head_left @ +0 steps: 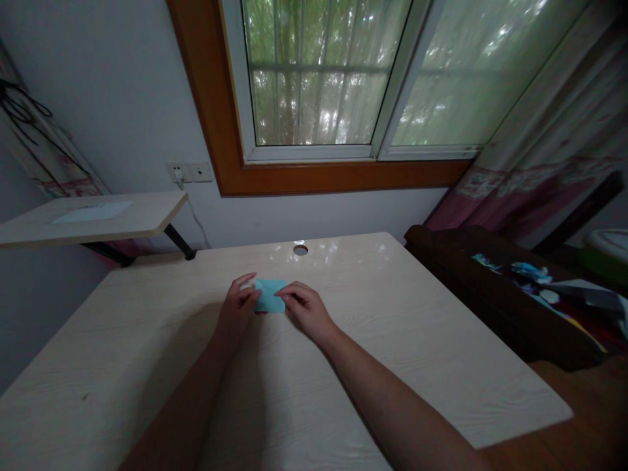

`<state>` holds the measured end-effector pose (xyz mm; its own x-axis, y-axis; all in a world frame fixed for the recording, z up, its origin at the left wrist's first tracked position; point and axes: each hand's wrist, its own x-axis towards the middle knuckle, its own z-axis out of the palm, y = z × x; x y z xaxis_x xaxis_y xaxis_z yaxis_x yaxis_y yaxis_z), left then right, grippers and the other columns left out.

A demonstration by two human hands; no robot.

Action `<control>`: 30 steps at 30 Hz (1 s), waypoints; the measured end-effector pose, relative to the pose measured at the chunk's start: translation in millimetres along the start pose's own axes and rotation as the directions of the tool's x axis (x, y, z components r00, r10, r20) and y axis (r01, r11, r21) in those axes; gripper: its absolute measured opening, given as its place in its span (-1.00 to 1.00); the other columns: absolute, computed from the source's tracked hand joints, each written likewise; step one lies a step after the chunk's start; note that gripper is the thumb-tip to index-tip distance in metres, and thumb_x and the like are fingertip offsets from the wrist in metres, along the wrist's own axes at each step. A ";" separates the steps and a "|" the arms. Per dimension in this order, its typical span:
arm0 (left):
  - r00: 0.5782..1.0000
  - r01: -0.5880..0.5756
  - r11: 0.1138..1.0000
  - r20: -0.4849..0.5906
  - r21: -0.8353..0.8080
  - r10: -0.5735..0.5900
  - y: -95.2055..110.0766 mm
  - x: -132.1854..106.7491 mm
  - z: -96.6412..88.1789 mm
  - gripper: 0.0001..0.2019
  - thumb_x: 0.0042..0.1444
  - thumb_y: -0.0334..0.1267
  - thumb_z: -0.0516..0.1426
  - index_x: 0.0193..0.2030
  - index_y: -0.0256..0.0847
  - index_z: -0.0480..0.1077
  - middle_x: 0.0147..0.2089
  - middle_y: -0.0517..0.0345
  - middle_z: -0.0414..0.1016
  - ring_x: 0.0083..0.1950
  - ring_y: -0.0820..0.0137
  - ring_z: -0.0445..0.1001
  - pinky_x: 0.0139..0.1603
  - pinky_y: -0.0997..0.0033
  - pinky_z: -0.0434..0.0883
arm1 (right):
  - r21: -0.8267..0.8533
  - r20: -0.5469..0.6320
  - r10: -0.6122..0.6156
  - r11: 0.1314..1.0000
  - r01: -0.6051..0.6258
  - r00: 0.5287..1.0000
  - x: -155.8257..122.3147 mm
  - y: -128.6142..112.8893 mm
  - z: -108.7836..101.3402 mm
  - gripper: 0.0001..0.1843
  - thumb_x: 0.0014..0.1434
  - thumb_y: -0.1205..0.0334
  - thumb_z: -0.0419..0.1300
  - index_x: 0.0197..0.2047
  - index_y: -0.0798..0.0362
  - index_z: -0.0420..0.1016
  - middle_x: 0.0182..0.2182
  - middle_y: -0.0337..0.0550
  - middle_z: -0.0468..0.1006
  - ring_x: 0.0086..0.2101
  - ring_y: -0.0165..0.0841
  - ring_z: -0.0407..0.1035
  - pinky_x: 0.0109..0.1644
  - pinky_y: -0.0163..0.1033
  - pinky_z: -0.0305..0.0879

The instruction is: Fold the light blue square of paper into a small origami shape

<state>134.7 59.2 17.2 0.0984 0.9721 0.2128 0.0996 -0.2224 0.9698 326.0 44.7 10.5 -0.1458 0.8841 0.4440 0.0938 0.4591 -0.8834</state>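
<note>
A small light-blue folded paper lies flat on a pale wooden table, near its middle. My left hand rests at the paper's left edge, fingers curled, fingertips pinching that side. From the right, my right hand meets the paper, with thumb and forefinger pressed on its right edge. Both forearms reach in from the bottom of the view.
A round cable hole sits at the table's far edge. A raised side shelf with a white sheet stands at the left. A dark wooden bed frame with clutter lies to the right, below a curtained window.
</note>
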 end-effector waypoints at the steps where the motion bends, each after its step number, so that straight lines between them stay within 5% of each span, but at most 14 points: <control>1: 1.000 -0.011 1.000 0.013 0.019 0.011 -0.9 -0.2 -0.7 -0.58 0.14 -0.12 0.12 0.12 -0.21 0.33 -0.39 0.21 0.49 -0.43 0.40 0.41 -0.38 0.44 0.41 | -0.004 -0.003 -0.027 1.000 0.027 1.000 0.8 -1.2 -1.1 -0.79 0.25 0.28 0.11 -0.19 -0.01 0.59 -0.34 -0.15 0.47 -0.34 -0.35 0.36 -0.24 -0.25 0.27; 5: 0.997 -0.077 0.987 0.026 0.144 0.074 -3.3 -2.6 -5.7 -0.74 0.19 -0.18 0.05 -0.17 -0.20 0.54 -0.20 0.11 0.53 -0.24 0.37 0.43 -0.23 0.44 0.39 | 0.036 -0.018 -0.070 0.997 0.070 0.997 2.9 -1.2 -2.8 -0.68 0.24 0.36 0.04 -0.15 -0.05 0.61 -0.26 -0.13 0.48 -0.30 -0.35 0.38 -0.21 -0.24 0.29; 13: 0.987 -0.142 0.986 0.088 0.084 0.135 -9.2 -3.9 -4.9 -0.73 0.04 -0.40 0.10 -0.14 -0.18 0.55 -0.14 0.11 0.56 -0.16 0.35 0.49 -0.13 0.42 0.40 | 0.057 -0.074 -0.041 0.997 0.046 0.996 3.7 3.8 -3.4 -0.67 0.17 0.42 0.10 -0.16 -0.10 0.62 -0.22 -0.16 0.52 -0.16 -0.32 0.41 -0.06 -0.19 0.29; 23: 0.992 -0.103 0.993 0.081 0.066 0.097 -9.8 0.9 -3.1 -0.80 -0.03 -0.23 0.29 -0.22 -0.17 0.56 -0.21 0.11 0.61 -0.23 0.35 0.54 -0.19 0.43 0.46 | 0.051 -0.046 -0.005 0.999 0.007 0.999 4.6 3.0 -0.3 -0.82 0.05 0.24 0.36 -0.21 -0.06 0.64 -0.26 -0.13 0.54 -0.24 -0.30 0.42 -0.14 -0.21 0.33; 30: 0.992 -0.077 0.997 0.097 -0.002 0.076 -2.0 -2.1 -0.3 -0.82 0.02 -0.16 0.28 -0.35 -0.24 0.51 -0.34 0.12 0.55 -0.29 0.39 0.49 -0.22 0.45 0.41 | 0.039 -0.032 0.003 0.999 -0.002 0.999 3.4 -0.7 -1.1 -0.89 0.16 0.20 0.27 -0.34 0.00 0.62 -0.32 -0.15 0.54 -0.26 -0.33 0.42 -0.16 -0.25 0.32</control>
<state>134.0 57.7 14.8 0.2012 0.9405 0.2738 0.0899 -0.2960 0.9509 326.6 47.5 12.7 -0.1135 0.8878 0.4460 0.0558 0.4539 -0.8893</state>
